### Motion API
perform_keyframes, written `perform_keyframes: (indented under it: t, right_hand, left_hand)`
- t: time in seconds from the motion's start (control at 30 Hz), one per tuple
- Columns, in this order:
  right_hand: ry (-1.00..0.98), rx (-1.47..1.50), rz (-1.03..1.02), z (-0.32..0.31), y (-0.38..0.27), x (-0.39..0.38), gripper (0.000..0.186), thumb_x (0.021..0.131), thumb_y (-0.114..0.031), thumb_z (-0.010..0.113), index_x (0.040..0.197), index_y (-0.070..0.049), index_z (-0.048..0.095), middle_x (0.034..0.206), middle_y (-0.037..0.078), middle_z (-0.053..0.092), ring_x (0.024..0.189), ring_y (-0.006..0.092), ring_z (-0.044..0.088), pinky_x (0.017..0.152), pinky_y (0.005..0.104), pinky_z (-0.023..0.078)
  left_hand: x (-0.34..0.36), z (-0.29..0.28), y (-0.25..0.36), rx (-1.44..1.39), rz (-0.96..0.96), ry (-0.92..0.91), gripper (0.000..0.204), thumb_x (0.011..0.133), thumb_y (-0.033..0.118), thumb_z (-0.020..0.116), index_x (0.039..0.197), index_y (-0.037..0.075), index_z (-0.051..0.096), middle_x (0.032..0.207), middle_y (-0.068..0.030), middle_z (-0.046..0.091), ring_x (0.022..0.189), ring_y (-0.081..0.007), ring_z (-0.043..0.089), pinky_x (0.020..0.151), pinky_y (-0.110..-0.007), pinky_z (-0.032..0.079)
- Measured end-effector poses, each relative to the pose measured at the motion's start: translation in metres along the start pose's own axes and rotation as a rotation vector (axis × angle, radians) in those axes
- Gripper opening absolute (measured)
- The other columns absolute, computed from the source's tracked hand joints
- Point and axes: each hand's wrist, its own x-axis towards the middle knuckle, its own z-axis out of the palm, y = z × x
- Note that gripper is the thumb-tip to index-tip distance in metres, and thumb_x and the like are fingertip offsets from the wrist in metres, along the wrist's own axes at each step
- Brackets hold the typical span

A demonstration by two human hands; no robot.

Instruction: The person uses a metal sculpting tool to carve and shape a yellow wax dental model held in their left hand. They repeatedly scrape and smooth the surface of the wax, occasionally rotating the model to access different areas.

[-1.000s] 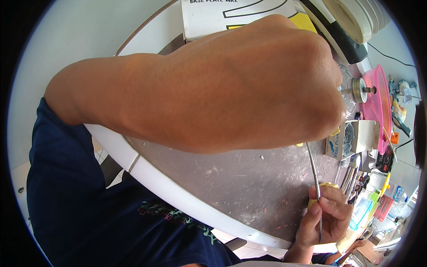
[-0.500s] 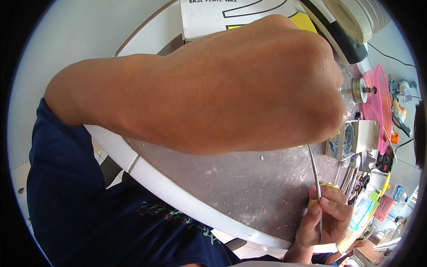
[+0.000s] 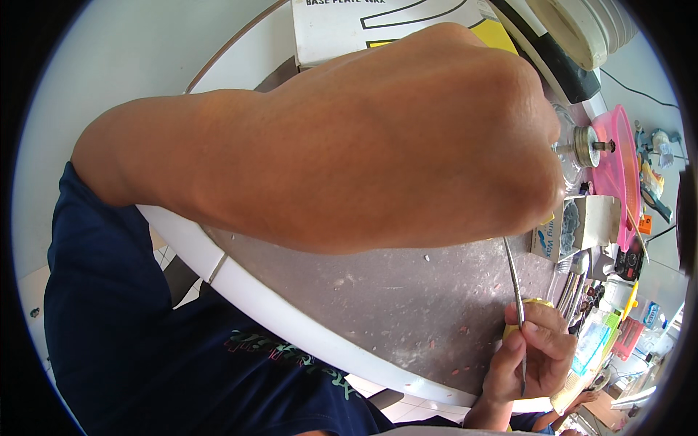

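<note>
My left arm reaches across from the left, and the back of my left hand [image 3: 483,138] fills much of the view. Its knuckles are bent, but the fingers are hidden behind them, so what it holds cannot be seen. At the lower right, my right hand [image 3: 534,356] is closed in a pinch round a slim metal hand instrument [image 3: 515,287]. The instrument's upper end reaches close under the edge of my left hand; its lower end passes down in front of the palm. Something yellow [image 3: 536,301] shows behind the right fingertips, mostly covered.
The grey tabletop [image 3: 385,305] has a white rim and scattered crumbs. At the back lie a white and yellow box [image 3: 327,36] and a black case [image 3: 567,76]. To the right stand a glass burner with metal cap [image 3: 586,147], a pink basin [image 3: 618,167], an open small box [image 3: 547,236] and metal tools [image 3: 571,294].
</note>
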Motion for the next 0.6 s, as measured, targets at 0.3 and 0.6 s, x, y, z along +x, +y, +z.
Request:
perform_keyframes:
  t: [0.3, 0.6]
  right_hand:
    - [0.006, -0.01, -0.023, 0.0013, 0.0017, 0.0001, 0.016, 0.072, 0.007, 0.057, 0.087, 0.005, 0.053, 0.075, 0.021, 0.064, 0.061, 0.023, 0.063, 0.058, 0.0325, 0.052]
    - [-0.013, -0.04, -0.003, -0.0012, -0.0001, 0.0013, 0.017, 0.072, 0.008, 0.057, 0.087, 0.004, 0.052, 0.076, 0.022, 0.065, 0.061, 0.0236, 0.063, 0.059, 0.0328, 0.052]
  left_hand:
    - [-0.0005, -0.0022, -0.0001, -0.002, 0.007, -0.021, 0.037, 0.05, 0.015, 0.08, 0.084, 0.006, 0.066, 0.082, -0.0022, 0.063, 0.068, -0.0185, 0.064, 0.054, -0.027, 0.051]
    - [0.0003, -0.0024, -0.0006, 0.001, 0.006, -0.035, 0.036, 0.051, 0.014, 0.08, 0.083, 0.006, 0.066, 0.082, -0.0024, 0.063, 0.068, -0.019, 0.063, 0.054, -0.028, 0.051]
